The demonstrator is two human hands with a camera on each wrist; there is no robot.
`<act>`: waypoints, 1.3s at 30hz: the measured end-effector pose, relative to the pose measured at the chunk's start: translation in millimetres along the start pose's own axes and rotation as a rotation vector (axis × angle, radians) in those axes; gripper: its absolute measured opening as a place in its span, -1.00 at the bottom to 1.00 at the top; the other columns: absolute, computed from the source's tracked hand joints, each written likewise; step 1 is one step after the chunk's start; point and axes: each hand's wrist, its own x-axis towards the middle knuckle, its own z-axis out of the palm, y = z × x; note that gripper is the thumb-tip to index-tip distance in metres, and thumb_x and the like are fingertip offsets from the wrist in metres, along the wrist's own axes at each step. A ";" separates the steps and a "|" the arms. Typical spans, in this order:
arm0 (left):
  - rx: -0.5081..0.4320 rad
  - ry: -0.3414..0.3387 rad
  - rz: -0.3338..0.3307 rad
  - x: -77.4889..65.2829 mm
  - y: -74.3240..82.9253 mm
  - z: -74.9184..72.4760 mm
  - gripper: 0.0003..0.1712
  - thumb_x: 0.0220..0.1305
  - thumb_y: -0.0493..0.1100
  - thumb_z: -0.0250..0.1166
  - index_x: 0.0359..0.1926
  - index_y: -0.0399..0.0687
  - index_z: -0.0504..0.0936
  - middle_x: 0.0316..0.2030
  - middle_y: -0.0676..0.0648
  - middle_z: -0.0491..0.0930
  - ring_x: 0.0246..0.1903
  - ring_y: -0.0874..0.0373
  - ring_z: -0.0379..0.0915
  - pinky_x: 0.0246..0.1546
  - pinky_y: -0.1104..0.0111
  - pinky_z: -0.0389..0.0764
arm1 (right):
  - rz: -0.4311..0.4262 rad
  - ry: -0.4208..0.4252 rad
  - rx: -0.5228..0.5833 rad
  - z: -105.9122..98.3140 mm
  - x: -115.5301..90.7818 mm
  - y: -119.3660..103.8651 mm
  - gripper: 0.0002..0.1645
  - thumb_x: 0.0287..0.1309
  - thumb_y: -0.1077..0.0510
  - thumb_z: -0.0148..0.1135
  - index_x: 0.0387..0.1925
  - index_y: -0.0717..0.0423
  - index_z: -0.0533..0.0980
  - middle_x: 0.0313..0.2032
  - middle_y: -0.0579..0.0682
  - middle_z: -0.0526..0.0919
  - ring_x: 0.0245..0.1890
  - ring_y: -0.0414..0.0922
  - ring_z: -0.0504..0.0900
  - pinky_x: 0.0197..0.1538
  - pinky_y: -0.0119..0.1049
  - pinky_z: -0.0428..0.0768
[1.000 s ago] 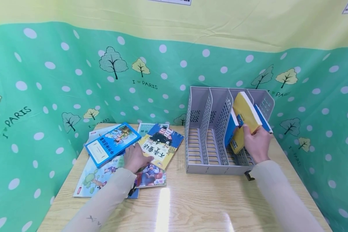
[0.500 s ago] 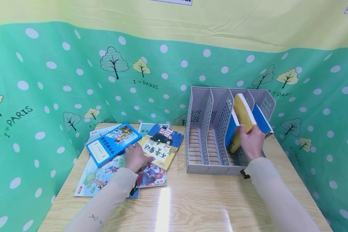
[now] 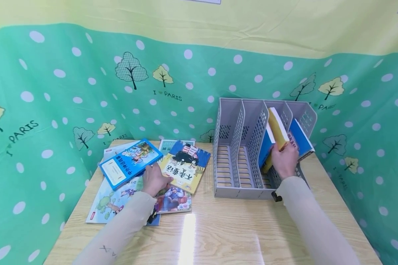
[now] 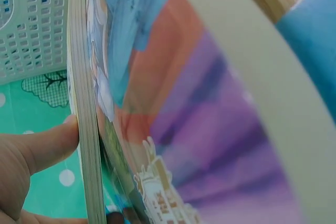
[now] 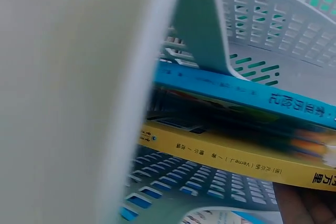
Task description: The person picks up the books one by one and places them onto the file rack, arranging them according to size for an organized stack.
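In the head view my right hand [image 3: 285, 160] grips a thick yellow book [image 3: 278, 129] by its near edge. The book stands in the third compartment of a grey file rack [image 3: 243, 193], beside a blue book [image 3: 266, 145]. Both spines, yellow and blue, show in the right wrist view, with my fingers [image 5: 304, 205] at the yellow one. At the left, my left hand [image 3: 155, 180] pinches the edge of a yellow-and-blue picture book [image 3: 185, 165]. In the left wrist view the thumb [image 4: 52, 142] lies against one side of its pages [image 4: 86, 103], a fingertip on the other.
Another blue book [image 3: 300, 138] leans in the rack's rightmost compartment. A blue-bordered book [image 3: 131, 163] and several picture books, such as one with a green tree [image 3: 107, 206], lie overlapping on the wooden table [image 3: 225, 232]. A green curtain [image 3: 172, 110] hangs behind.
My right hand has moved left and the yellow book has settled lower and closer to the blue book in its compartment. My left hand stays at the picture book.
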 end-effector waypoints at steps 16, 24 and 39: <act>-0.464 -0.167 -0.078 -5.2 -4.3 -1.7 -0.52 0.12 -0.24 0.40 0.03 -0.32 0.46 -0.27 -0.24 0.60 -0.53 0.06 0.61 -0.49 0.27 0.66 | 0.056 -0.010 -0.008 10.7 1.0 10.1 -0.48 0.41 0.01 -0.06 0.27 0.19 0.31 0.12 0.25 0.48 -0.26 0.12 0.59 -0.26 -0.09 0.67; -0.427 -0.168 -0.076 -5.4 -5.6 -2.9 -0.64 0.22 -0.20 0.30 -0.03 -0.35 0.55 -0.34 -0.18 0.67 -0.48 0.12 0.61 -0.45 0.33 0.61 | 0.060 -0.019 0.006 11.9 2.4 9.1 -0.47 0.40 0.04 -0.05 0.31 0.16 0.28 0.16 0.23 0.46 -0.26 0.11 0.59 -0.26 -0.10 0.67; -0.576 -0.239 -0.134 -19.2 -0.9 1.5 -0.76 0.37 -0.21 0.13 -0.07 -0.31 0.41 -0.28 -0.26 0.59 -0.49 0.08 0.62 -0.44 0.27 0.68 | 0.037 -0.023 0.007 12.1 -0.4 11.5 -0.49 0.40 -0.01 -0.06 0.24 0.17 0.34 0.09 0.22 0.50 -0.31 0.09 0.59 -0.34 -0.21 0.65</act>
